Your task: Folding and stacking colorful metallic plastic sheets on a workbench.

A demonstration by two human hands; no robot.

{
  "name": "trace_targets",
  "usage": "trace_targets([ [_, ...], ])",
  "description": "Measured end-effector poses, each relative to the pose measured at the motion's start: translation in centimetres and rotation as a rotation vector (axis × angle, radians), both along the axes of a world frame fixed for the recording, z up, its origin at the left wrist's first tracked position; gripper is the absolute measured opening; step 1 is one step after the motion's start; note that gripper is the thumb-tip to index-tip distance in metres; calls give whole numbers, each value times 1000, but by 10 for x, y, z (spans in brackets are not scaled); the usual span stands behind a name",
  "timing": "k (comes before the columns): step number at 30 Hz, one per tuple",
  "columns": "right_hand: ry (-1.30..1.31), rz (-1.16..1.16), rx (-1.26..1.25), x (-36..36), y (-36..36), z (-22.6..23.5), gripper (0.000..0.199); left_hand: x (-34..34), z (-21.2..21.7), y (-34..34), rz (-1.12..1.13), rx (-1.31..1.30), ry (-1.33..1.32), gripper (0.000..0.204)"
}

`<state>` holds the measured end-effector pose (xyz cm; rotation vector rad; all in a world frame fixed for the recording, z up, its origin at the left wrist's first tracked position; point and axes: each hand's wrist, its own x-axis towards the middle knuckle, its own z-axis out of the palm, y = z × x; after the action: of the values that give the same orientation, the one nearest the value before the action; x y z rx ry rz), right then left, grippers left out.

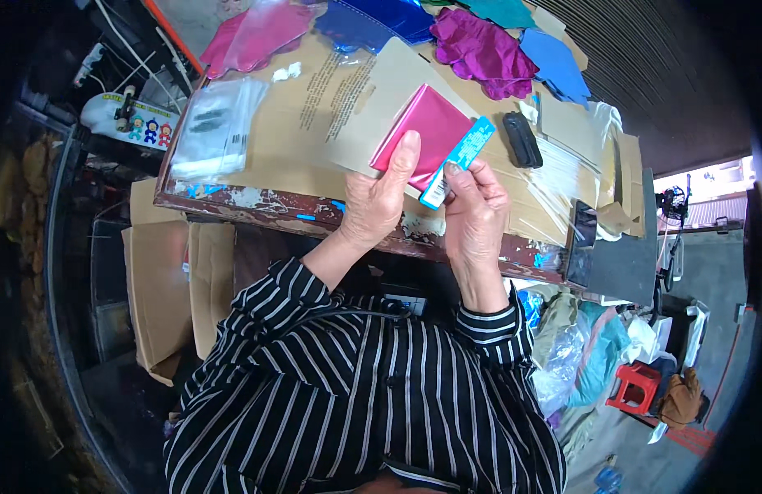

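Observation:
In my left hand point(379, 193) is a folded, shiny pink sheet point(438, 132), held with the thumb across its front. A flat grey-brown piece of cardboard point(389, 86) stands right behind it; whether that hand grips it too is hard to tell. My right hand point(480, 210) pinches the lower part of a narrow blue label card point(470, 150) between thumb and fingers. The card has a white lower end and lies slanted against the pink sheet's right edge. Both hands are over the near edge of a worn table point(270, 202) covered with cardboard.
Clear plastic bags point(212, 136) lie at the table's left. Along the back are scalloped pink point(257, 37), purple point(484, 53) and blue point(554, 66) sheets. To the right are a black object point(522, 140), white strips point(554, 202) and a phone point(582, 226). An open carton point(158, 288) stands lower left.

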<state>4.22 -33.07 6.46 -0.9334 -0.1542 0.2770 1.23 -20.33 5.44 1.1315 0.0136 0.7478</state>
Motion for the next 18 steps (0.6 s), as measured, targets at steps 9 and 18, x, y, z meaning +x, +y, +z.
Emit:
trace_targets([
  [9, 41, 2, -14, -7, 9, 14, 16, -4, -2, 4, -9, -55, 22, 26],
  [18, -27, -28, -39, -8, 13, 10, 17, -5, -5, -1, -31, -112, 20, 27],
])
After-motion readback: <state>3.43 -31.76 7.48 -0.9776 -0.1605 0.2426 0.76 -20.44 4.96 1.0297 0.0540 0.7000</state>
